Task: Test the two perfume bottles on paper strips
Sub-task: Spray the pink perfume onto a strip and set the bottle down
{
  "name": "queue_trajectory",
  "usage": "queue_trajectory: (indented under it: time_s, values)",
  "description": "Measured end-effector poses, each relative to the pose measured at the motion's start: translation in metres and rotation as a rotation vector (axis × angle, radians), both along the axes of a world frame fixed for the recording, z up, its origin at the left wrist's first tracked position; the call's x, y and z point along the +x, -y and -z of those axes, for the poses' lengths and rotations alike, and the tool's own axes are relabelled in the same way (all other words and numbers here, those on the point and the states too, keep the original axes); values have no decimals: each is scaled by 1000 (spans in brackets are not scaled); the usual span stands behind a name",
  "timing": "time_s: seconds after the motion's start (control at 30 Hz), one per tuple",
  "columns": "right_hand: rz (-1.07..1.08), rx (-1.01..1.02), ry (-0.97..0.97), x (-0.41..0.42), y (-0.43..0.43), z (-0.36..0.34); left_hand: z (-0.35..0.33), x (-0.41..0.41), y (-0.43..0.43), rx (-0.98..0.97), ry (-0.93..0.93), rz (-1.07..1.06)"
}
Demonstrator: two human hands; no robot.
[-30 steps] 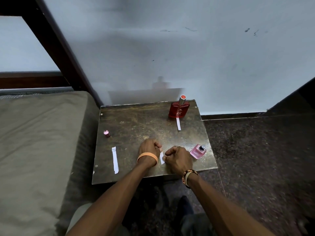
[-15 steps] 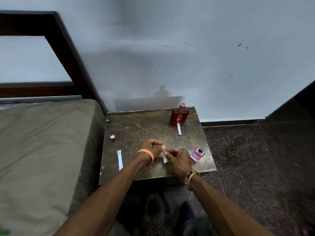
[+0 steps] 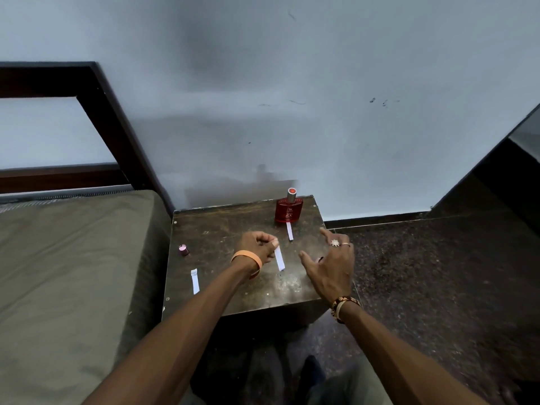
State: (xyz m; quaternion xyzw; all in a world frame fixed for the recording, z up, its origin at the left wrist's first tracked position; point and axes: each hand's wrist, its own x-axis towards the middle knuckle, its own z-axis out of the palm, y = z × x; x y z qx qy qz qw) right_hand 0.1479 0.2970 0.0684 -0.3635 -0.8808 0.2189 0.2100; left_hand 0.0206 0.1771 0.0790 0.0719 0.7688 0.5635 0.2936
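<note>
One strip (image 3: 279, 259) between left fingers (image 3: 270, 240)

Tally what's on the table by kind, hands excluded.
Bottles: 1, the red bottle; a pink sliver behind the right hand is not counted.
Strips: 3, one strip by the red bottle, one pinched by the left hand, one at the left.
Caps: 1, the pink cap.
Total: 5

A pale grey-blue wall (image 3: 321, 83), smudged and scuffed, rises behind the worn dark surface (image 3: 222, 223). An olive mattress (image 3: 73, 273) with a dark wooden bed frame (image 3: 111, 112) lies just beside its left edge. Speckled dark floor (image 3: 438, 273) and black skirting (image 3: 380, 218) run right.
</note>
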Motion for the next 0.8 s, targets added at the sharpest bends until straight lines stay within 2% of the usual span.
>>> queue_trajectory:
  time_s: [0.1,0.2,0.37,0.57,0.8]
  values:
    - [33,-136,135,8,-18,10,0,3,-6,-1,-5,-10]
    - [-32,-301,223,9,-23,24,2,7,-9,5,-2,3]
    - [32,-453,184,5,-16,27,-3,8,-3,7,-31,11]
    - [8,-673,-123,2,4,-4,-38,2,11,15,-90,-24]
    - [-119,-972,-544,11,38,-88,-116,15,29,119,-181,-63]
